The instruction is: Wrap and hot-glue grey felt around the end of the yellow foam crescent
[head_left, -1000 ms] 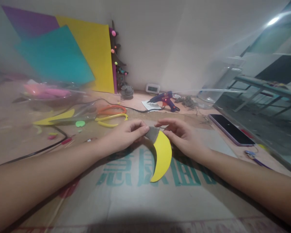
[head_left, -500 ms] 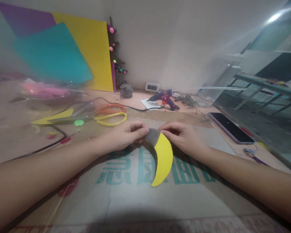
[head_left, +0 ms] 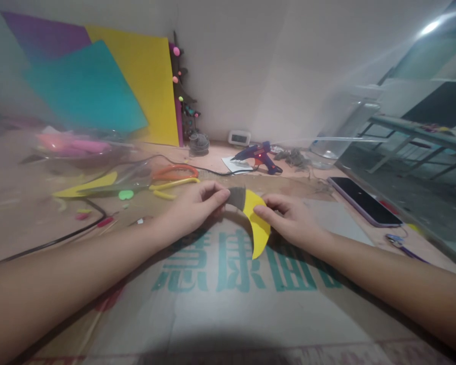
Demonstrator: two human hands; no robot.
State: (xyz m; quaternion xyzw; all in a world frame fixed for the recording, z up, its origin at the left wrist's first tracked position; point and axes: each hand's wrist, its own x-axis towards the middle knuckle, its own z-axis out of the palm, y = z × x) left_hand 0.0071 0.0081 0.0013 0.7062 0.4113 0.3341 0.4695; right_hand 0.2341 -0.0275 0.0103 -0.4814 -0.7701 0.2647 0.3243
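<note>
A yellow crescent-shaped piece [head_left: 259, 230] with a dark grey end [head_left: 237, 197] is held up between my two hands, over cardboard printed with green characters. My left hand [head_left: 207, 202] pinches the tip of the grey end between thumb and fingers. With its thumb on the front of the yellow part, my right hand [head_left: 283, 213] grips the outer edge; the fingers behind are partly hidden. The pointed yellow tip hangs downward, toward me.
Orange-and-yellow-handled scissors [head_left: 175, 175] lie left, a blue glue gun [head_left: 262, 156] with a red light behind my hands, near a small white clock [head_left: 239, 137]. A phone [head_left: 364, 201] lies right. Coloured sheets [head_left: 87, 86] stand at the back left.
The crescent piece has turned, so its grey end points more to the left and its tip sits higher. My right hand has moved from the grey end's corner down onto the yellow part.
</note>
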